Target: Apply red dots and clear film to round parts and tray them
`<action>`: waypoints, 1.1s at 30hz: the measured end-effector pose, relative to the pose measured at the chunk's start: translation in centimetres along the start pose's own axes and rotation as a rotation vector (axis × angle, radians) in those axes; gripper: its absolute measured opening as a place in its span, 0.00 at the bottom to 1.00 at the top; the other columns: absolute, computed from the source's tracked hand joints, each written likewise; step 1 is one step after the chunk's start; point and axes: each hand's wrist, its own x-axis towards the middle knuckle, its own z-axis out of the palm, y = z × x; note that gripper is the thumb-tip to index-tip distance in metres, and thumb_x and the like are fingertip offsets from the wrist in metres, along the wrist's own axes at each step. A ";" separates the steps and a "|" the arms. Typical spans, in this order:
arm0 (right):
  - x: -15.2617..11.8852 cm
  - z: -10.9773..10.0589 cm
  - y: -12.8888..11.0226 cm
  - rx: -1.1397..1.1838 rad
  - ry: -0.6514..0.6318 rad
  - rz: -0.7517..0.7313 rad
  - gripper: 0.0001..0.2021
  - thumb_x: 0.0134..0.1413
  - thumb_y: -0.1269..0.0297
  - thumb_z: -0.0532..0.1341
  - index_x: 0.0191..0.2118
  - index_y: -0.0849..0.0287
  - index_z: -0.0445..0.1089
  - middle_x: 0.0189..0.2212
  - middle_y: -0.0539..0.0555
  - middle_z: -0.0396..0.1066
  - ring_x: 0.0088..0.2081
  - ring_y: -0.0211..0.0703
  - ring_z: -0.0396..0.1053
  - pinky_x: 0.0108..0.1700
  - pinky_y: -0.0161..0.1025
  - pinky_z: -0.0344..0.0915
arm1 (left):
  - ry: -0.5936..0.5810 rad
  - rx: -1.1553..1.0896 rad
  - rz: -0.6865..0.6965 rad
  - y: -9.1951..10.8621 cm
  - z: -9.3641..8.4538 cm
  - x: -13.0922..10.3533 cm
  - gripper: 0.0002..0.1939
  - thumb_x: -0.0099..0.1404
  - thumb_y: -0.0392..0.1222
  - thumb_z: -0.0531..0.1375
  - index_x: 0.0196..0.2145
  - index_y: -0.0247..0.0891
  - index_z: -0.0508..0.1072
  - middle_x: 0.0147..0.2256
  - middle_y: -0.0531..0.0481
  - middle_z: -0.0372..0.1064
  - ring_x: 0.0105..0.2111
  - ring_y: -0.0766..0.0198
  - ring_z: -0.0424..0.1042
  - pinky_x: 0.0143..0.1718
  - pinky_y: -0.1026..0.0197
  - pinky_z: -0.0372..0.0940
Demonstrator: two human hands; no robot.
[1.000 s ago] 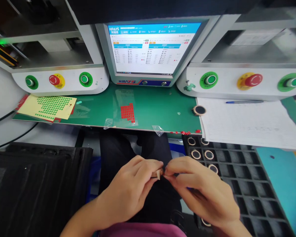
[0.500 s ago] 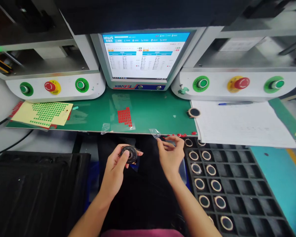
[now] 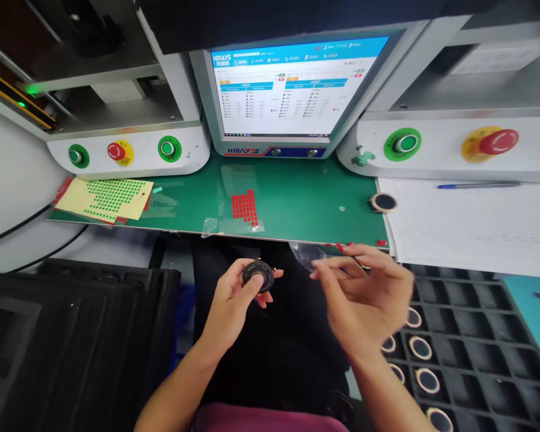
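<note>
Disc (image 3: 266,270) sat in the left hand (image 3: 227,303) above the lap (image 3: 292,342), dark side up, the thumb pressed on it and the fingers curled underneath. Near it, the right hand (image 3: 369,294) had thumb and forefinger pinched narrow, seemingly on a clear film (image 3: 305,255) at the edge of the desk (image 3: 306,186); its other fingers were loosely bent. Red scraps (image 3: 381,243) lay along that edge, and more discs (image 3: 427,380) lay in the tray (image 3: 465,384), partly hidden by the right hand.

If the thumb eased off, the disc could slip and drop past the desk. The film might cling to the fingertips, and a low wrist could knock the discs in the tray.

Half a second earlier the film lay on the desk's edge; by this moment it hung out over the lap, and the right hand covered the tray's top corner. The left hand's hold looked the same.
</note>
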 end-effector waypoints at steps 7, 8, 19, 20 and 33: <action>0.0 -1.4 -3.5 0.171 -0.225 0.135 0.20 0.49 0.83 0.64 0.44 0.54 0.65 0.43 0.51 0.66 0.31 0.33 0.75 0.31 0.31 0.75 | -0.055 0.003 0.005 0.1 0.4 -0.3 0.19 0.64 0.54 0.63 0.39 0.33 0.75 0.28 0.46 0.75 0.25 0.66 0.70 0.27 0.65 0.64; -0.2 -1.4 -3.6 0.166 -0.220 0.137 0.20 0.49 0.83 0.64 0.44 0.54 0.65 0.43 0.51 0.66 0.31 0.33 0.75 0.32 0.32 0.75 | -0.033 0.019 0.016 0.1 0.5 -0.3 0.19 0.64 0.54 0.63 0.39 0.33 0.76 0.30 0.46 0.76 0.25 0.67 0.69 0.27 0.66 0.64; -1.7 -0.4 -3.7 0.181 -0.337 0.100 0.27 0.52 0.88 0.61 0.51 0.51 0.62 0.47 0.51 0.61 0.33 0.32 0.76 0.36 0.32 0.76 | 0.004 0.075 0.213 -0.6 1.5 -1.4 0.24 0.71 0.57 0.54 0.46 0.33 0.76 0.36 0.43 0.78 0.28 0.66 0.69 0.32 0.65 0.66; -1.7 -0.3 -3.7 0.177 -0.337 0.100 0.27 0.52 0.88 0.61 0.51 0.51 0.62 0.47 0.51 0.62 0.34 0.33 0.76 0.35 0.32 0.76 | -0.001 0.085 0.235 -0.6 1.5 -1.4 0.23 0.70 0.57 0.55 0.46 0.34 0.75 0.37 0.44 0.78 0.28 0.66 0.70 0.32 0.65 0.67; -2.6 0.7 -3.2 0.008 -0.184 0.180 0.24 0.49 0.79 0.67 0.49 0.52 0.62 0.46 0.49 0.62 0.29 0.28 0.73 0.37 0.30 0.72 | 0.052 0.288 0.306 -0.9 1.5 -1.4 0.12 0.71 0.45 0.58 0.47 0.40 0.78 0.46 0.47 0.80 0.41 0.65 0.79 0.39 0.71 0.72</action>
